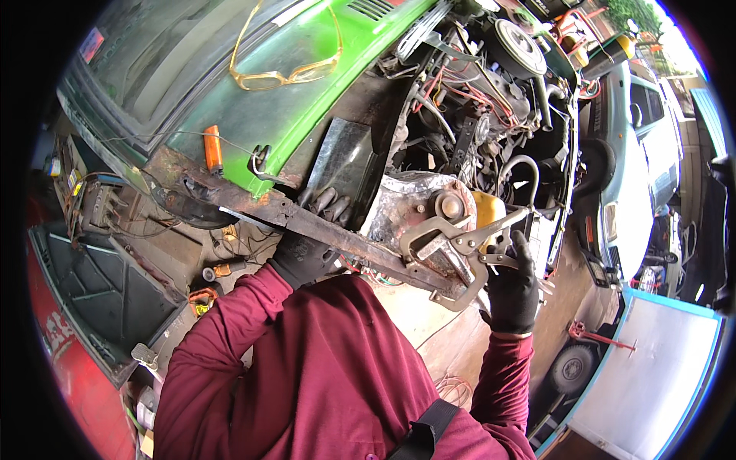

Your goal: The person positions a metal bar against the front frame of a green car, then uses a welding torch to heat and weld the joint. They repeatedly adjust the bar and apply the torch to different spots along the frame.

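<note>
— What's the biggest thing in view?

— A green car body [307, 84], bonnet off, with the engine bay [491, 100] open at the upper right, full of hoses and red wires. A pair of yellow safety glasses [287, 57] lies on the green panel near the windscreen.

— And below that?

— A long rusty metal strip [345, 241] runs slantwise along the car's bare, rusted front edge, from the left down toward the right. A person in a maroon long-sleeved top and black gloves leans over it.

— Where are the hands?

— The left hand [307, 245] is on the strip near its middle, palm under it and fingers [326, 201] curled over the top edge, so it's gripping the strip. The right hand [512, 287] is at the strip's lower right end, fingers closed round the handles of a locking C-clamp [452, 249].

— What is the clamp doing?

— Its curved arms reach round the strip and the rusted body panel just behind; I can't tell whether its tips are pressed tight.

— Anything smaller?

— An orange-handled tool [212, 148] rests on the green panel's lower edge, well left of the clamp.
</note>
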`<state>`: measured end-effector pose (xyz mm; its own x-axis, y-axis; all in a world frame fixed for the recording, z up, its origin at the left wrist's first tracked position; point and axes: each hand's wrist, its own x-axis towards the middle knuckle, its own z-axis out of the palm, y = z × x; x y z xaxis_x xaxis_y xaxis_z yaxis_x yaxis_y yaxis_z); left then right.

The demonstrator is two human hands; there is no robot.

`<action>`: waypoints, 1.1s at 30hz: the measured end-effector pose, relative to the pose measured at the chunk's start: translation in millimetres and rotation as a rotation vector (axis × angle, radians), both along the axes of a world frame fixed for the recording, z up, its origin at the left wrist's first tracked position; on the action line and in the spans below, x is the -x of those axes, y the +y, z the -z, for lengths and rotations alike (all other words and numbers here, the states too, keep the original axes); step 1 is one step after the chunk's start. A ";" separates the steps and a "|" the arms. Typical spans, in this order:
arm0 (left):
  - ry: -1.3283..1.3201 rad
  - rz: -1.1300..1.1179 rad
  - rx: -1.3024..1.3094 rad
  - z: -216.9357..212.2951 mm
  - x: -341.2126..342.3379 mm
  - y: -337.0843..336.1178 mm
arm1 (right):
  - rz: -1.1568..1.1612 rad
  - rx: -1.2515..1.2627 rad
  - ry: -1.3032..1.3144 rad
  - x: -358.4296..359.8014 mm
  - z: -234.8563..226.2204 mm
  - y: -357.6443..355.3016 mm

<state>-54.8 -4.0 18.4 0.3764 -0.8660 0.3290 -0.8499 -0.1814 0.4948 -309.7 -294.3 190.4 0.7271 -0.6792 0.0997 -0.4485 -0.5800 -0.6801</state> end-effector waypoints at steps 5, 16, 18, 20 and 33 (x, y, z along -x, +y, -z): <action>-0.028 0.010 0.019 1.9 -0.9 1.0 | 0.244 -0.799 -0.443 27.3 12.4 21.3; -0.055 -0.014 0.051 -1.3 -0.4 -1.1 | 0.224 -0.212 -0.072 44.9 13.3 42.9; -0.030 -0.014 0.049 -1.8 -0.4 -0.7 | 0.136 0.274 0.221 39.1 12.1 47.3; -0.006 0.014 0.049 -2.0 -0.3 -0.3 | 0.118 0.547 0.432 30.2 8.3 46.4; -0.053 0.019 0.077 3.5 0.0 1.2 | -0.596 0.775 0.856 -50.7 -21.0 -19.7</action>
<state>-54.8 -2.8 14.9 0.3403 -0.8445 0.4136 -0.8781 -0.1280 0.4611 -259.0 -313.9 211.4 0.9229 -0.2065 -0.3251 -0.1096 -0.9500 0.2923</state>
